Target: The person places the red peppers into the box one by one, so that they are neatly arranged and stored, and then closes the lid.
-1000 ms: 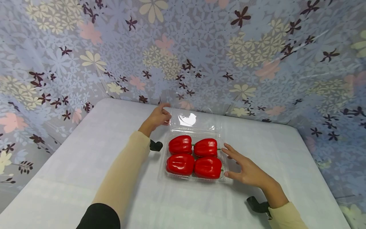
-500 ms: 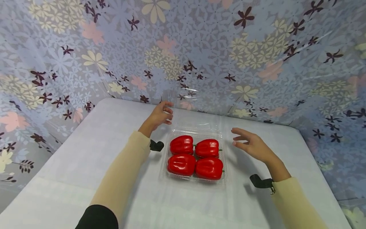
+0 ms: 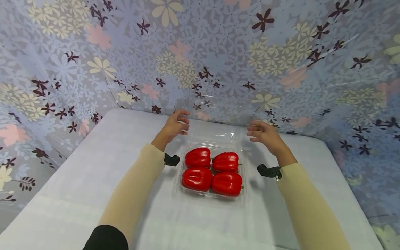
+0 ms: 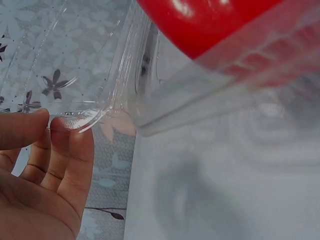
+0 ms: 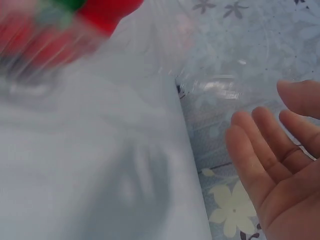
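Note:
Several glossy red bell peppers [image 3: 225, 162] with green stems sit in two rows inside a clear plastic clamshell box [image 3: 203, 193]. Its transparent lid [image 3: 215, 133] stands raised at the far side, hinged to the base. My left hand [image 3: 175, 125] is at the lid's left side. In the left wrist view, its thumb and fingers pinch the lid's corner tab [image 4: 80, 121]. At the lid's right side is my right hand [image 3: 265, 137], its fingers loosely extended. The right wrist view shows nothing between its thumb and fingers, with the lid's edge a little way off.
The box rests on a white-covered table [image 3: 93, 180]. Just behind its back edge hangs a flower-patterned cloth [image 3: 231, 52], with more of it along both sides. Black wrist camera mounts [image 3: 269, 171] stick out from both wrists.
My right hand has left the box's right side and moved away from me, up beside the lid. The left hand stays at the lid, and the peppers have not moved.

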A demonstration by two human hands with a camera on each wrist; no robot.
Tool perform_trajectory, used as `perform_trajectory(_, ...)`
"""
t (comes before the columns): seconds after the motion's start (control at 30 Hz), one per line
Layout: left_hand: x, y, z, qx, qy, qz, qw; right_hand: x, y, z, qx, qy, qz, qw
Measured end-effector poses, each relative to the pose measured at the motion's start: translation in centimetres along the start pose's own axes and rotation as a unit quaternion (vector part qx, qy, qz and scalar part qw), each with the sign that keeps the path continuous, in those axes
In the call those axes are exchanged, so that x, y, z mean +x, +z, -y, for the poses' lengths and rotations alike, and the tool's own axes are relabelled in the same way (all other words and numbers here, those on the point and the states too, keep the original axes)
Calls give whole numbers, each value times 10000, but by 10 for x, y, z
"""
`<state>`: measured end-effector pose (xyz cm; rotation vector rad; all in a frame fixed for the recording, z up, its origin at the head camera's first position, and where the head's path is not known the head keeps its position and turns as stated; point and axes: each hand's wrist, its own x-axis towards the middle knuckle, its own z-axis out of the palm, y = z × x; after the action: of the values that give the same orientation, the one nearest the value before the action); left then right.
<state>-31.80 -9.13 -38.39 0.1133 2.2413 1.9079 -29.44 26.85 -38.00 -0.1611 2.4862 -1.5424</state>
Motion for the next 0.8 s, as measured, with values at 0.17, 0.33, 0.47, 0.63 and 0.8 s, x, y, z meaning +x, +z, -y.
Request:
perform_trajectory(0.17, 1, 3, 0, -33, 47, -14, 10000, 6, 1, 5, 565, -147, -278, 9979)
perform_trajectory(0.33, 2, 3, -2, -6, 124, -71, 9999, 8, -1, 9, 821, -182, -504, 9952)
perform_trajectory(0.47, 0, 3, -6, 42, 152, -89, 9998, 6, -1, 12, 825, -157, -552, 9949)
perform_trajectory(0.63, -2, 3, -9, 225, 85, -102, 9997, 3, -3, 13, 823, -261, -561, 9947)
perform_trajectory(0.8, -6, 0, -15, 441, -169, 43, 9989, -2, -10, 18, 592, -325, -361, 9971)
